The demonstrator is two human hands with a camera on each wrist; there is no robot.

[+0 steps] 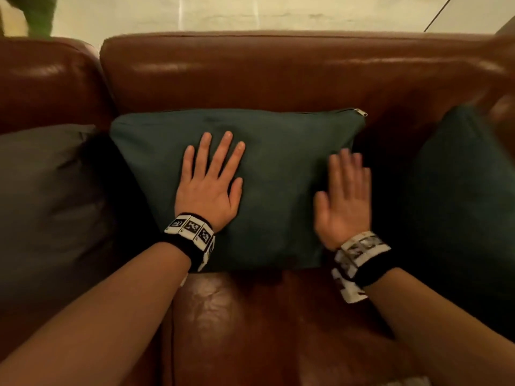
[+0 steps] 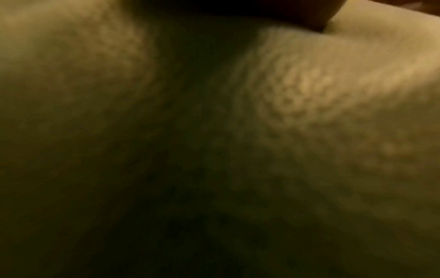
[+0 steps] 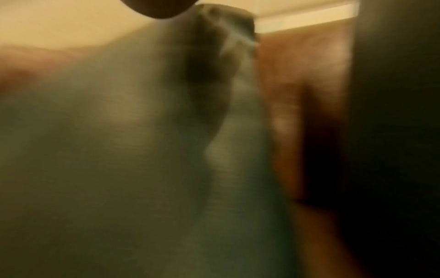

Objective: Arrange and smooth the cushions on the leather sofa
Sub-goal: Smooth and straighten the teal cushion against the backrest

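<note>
A dark green cushion [image 1: 273,168] leans against the backrest of the brown leather sofa [image 1: 278,76], its zipper pull at the top right corner. My left hand [image 1: 211,176] lies flat on the cushion's middle, fingers straight and spread. My right hand [image 1: 345,196] is flat on the cushion's right part, fingers straight and motion-blurred. The left wrist view is dark and blurred, filled with fabric [image 2: 297,94]. The right wrist view shows blurred green cushion fabric [image 3: 119,150] with sofa leather [image 3: 304,75] beside it.
A grey cushion [image 1: 47,207] sits on the left side of the seat. Another dark green cushion [image 1: 462,196] stands at the right. The leather seat [image 1: 250,324] shows below the middle cushion. A pale wall [image 1: 250,12] rises behind the sofa.
</note>
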